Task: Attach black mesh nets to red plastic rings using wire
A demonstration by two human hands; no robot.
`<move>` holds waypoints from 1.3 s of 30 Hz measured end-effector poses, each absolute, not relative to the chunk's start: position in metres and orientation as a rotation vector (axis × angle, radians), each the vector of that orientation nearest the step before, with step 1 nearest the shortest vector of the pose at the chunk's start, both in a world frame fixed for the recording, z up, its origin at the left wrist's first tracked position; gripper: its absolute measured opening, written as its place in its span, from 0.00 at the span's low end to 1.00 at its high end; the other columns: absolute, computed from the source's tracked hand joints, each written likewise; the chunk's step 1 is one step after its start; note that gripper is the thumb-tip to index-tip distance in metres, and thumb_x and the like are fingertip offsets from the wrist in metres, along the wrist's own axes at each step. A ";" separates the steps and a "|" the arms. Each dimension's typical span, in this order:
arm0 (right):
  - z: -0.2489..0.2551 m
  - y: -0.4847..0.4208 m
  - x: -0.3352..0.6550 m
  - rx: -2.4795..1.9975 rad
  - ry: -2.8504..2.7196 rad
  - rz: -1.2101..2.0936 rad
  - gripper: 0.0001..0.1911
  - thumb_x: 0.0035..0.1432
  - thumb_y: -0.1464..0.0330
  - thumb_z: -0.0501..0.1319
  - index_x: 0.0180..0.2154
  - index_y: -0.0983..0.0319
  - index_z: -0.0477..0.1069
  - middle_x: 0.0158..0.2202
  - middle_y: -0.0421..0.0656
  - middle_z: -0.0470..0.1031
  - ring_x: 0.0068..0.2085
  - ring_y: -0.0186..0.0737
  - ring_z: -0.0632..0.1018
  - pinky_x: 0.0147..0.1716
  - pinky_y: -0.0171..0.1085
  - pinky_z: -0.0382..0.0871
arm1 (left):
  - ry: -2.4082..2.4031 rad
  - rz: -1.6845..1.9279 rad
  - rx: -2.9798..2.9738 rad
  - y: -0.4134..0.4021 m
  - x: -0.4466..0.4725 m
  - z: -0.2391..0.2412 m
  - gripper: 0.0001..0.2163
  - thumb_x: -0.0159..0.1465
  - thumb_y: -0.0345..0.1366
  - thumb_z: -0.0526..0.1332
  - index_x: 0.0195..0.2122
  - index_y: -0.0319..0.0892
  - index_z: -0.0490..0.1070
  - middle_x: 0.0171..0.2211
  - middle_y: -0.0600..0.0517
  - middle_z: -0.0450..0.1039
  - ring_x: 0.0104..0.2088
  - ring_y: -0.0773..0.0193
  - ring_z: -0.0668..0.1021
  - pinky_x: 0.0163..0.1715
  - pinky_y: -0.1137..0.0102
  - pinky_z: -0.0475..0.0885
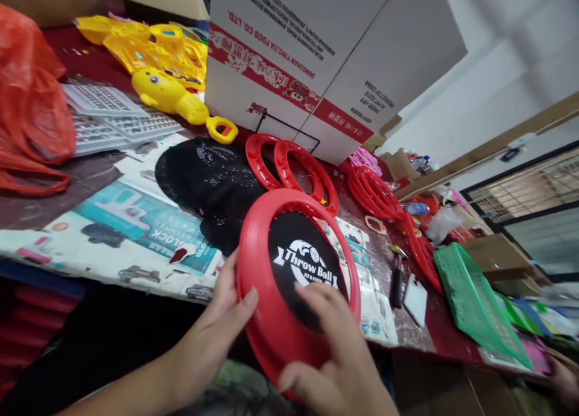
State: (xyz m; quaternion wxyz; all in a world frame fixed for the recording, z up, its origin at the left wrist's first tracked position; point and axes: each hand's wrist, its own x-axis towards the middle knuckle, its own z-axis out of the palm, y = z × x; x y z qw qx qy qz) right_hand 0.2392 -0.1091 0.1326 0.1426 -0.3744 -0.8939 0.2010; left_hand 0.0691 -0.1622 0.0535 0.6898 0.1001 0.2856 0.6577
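A round red plastic throw-ball disc is tilted in front of me at the table edge. Its black fabric centre carries white "Throw Ball" lettering, and a gap shows between fabric and rim at the right. My left hand grips the rim's left side, thumb on top and fingers partly hidden beneath. Over the lower right of the disc, my right hand has its fingers apart, one at the fabric and the thumb by the lower rim. Black fabric pieces and red rings lie just behind.
A large white carton stands at the back. Yellow toy parts, white parts trays and a red plastic bag are leftward. Rightward are a hammer, phone, green basket and another person's hand.
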 end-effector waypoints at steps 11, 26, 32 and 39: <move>0.160 -0.118 0.250 -1.271 -2.348 0.352 0.24 0.54 0.62 0.66 0.53 0.57 0.70 0.47 0.45 0.77 0.46 0.43 0.77 0.49 0.42 0.71 | 0.400 1.388 0.529 -0.157 0.085 0.062 0.38 0.64 0.36 0.61 0.66 0.64 0.35 0.67 0.52 0.54 0.62 0.54 0.65 0.58 0.62 0.68; 0.116 -0.164 0.281 -1.174 -1.887 0.503 0.24 0.54 0.58 0.66 0.54 0.49 0.71 0.50 0.46 0.75 0.49 0.46 0.77 0.49 0.46 0.74 | 0.604 1.681 0.799 -0.148 0.093 0.095 0.47 0.52 0.27 0.70 0.65 0.63 0.44 0.57 0.49 0.68 0.49 0.53 0.78 0.45 0.64 0.79; 0.101 -0.151 0.279 -1.075 -1.855 0.562 0.25 0.52 0.63 0.68 0.53 0.45 0.71 0.50 0.44 0.76 0.51 0.45 0.77 0.52 0.48 0.71 | 0.567 1.571 0.848 -0.147 0.090 0.095 0.40 0.58 0.29 0.66 0.62 0.70 0.45 0.61 0.54 0.62 0.50 0.56 0.76 0.45 0.63 0.79; 0.102 -0.140 0.286 -1.036 -1.933 0.707 0.24 0.52 0.63 0.69 0.51 0.45 0.72 0.49 0.43 0.76 0.50 0.43 0.77 0.51 0.46 0.71 | 0.560 1.518 0.847 -0.142 0.089 0.089 0.39 0.59 0.32 0.66 0.62 0.70 0.45 0.62 0.54 0.58 0.50 0.57 0.76 0.45 0.64 0.79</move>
